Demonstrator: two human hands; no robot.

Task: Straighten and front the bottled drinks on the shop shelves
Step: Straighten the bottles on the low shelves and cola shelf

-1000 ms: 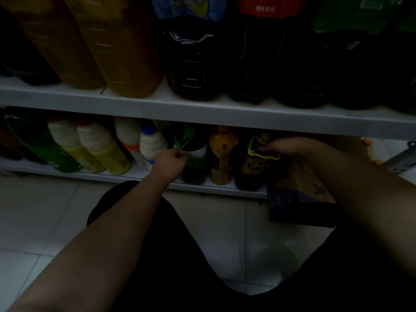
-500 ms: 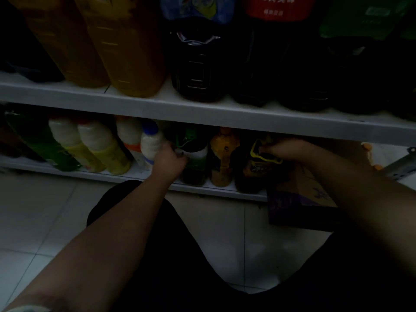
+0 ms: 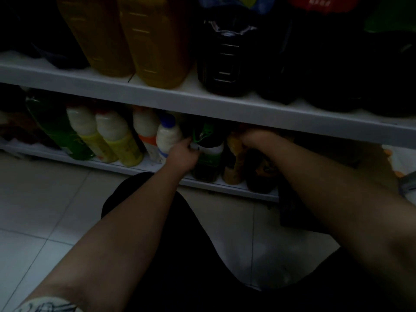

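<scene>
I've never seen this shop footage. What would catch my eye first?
Two bare arms reaching under the upper shelf: the left hand at a green-labelled bottle, the right hand at the orange bottle beside it. Above, big yellow bottles stand out in the gloom.

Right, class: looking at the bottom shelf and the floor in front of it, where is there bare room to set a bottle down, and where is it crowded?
Free: the tiled floor left of the person's knee, before the bottom shelf. Crowded: that shelf is packed, from the green bottle and white-topped yellow bottles to where the left hand and right hand work.
</scene>
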